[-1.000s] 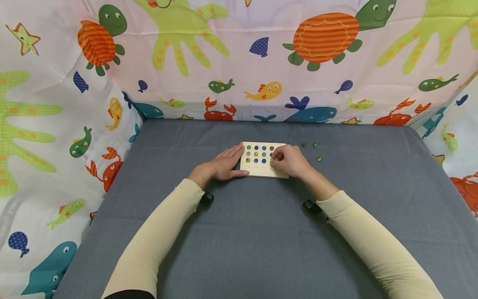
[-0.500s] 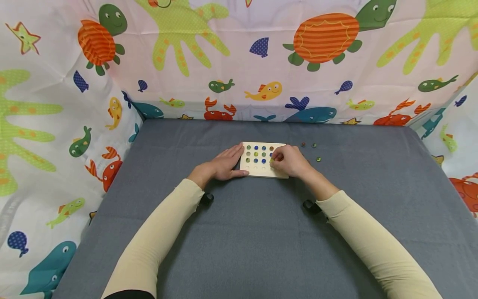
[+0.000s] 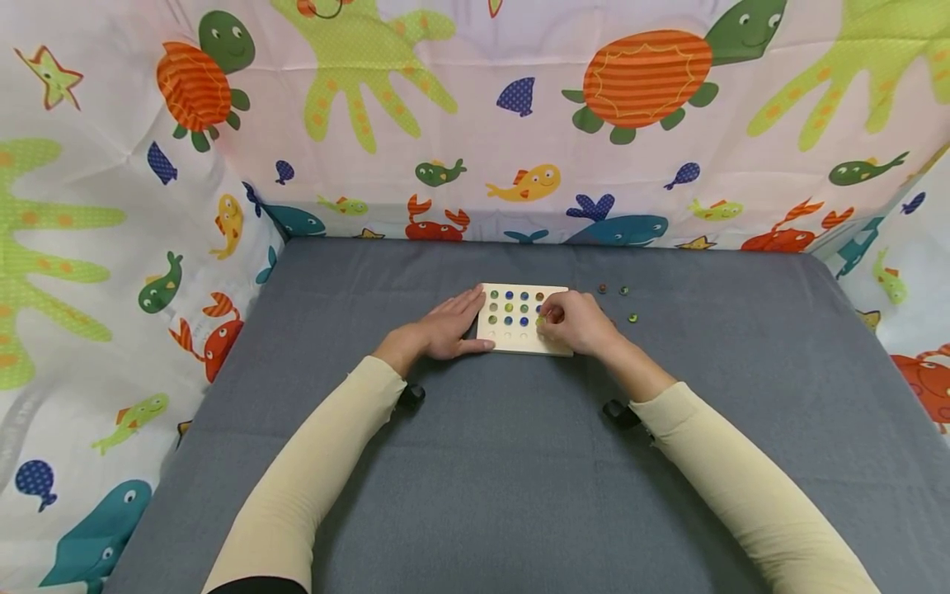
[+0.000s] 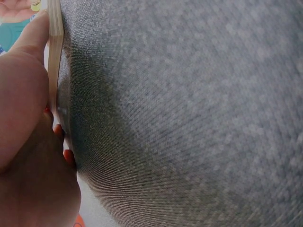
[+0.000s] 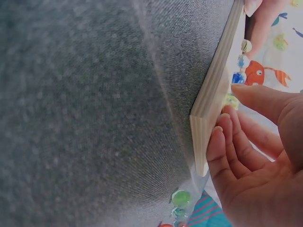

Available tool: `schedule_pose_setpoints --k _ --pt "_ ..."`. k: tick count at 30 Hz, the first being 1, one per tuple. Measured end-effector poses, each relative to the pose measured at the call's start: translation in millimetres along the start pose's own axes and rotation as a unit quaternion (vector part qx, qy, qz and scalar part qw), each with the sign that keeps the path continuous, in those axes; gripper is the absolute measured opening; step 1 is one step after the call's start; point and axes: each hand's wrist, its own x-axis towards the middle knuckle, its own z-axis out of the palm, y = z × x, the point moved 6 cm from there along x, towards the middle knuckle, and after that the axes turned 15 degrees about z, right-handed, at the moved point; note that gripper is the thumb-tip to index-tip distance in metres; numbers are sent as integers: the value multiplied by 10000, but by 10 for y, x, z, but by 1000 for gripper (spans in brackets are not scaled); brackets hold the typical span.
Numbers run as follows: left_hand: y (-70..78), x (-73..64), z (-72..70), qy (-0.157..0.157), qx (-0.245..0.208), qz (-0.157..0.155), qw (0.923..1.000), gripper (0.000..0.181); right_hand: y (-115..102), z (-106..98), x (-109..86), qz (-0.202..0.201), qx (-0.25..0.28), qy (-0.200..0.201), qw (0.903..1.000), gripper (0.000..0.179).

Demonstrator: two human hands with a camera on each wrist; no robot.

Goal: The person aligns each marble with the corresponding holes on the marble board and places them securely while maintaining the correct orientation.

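A pale wooden board [image 3: 512, 344] with rows of round hollows lies on the grey cloth. Green, blue, yellowish and brown marbles fill the three far rows; the visible hollows of the near row hold none. My left hand [image 3: 449, 326] rests at the board's left side, fingers straight at the far corner and thumb on the near corner. Over the right part, my right hand [image 3: 577, 322] pinches a yellow-green marble [image 5: 231, 100] between thumb and fingers at the third row. In the right wrist view a blue marble [image 5: 238, 78] sits just beyond the thumb tip.
Right of the board lie several loose marbles, among them a brown marble [image 3: 602, 289] and two green marbles, a far one [image 3: 624, 290] and a nearer one [image 3: 632, 318]. A printed sea-animal curtain [image 3: 475, 124] stands behind the grey-covered table [image 3: 490, 495] and along its sides.
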Motion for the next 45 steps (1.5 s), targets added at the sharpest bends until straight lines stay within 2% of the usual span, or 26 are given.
schedule_pose_setpoints --k 10,16,22,31,45 --pt "5 -3 -14 67 -29 74 9999 98 -38 -42 -200 -208 -234 -54 9995 37" --pt "-75 52 45 -13 1 -83 10000 99 -19 -83 -295 -221 -315 -13 9993 39" --pt "-66 48 45 45 -77 26 10000 99 16 -139 -386 -282 -355 109 9989 39" --pt "-151 100 79 63 -143 11 9999 101 136 -210 -488 -242 -357 170 9989 35" --pt "-116 62 60 66 -199 4 9998 101 295 -293 -564 -51 -511 182 9985 36"
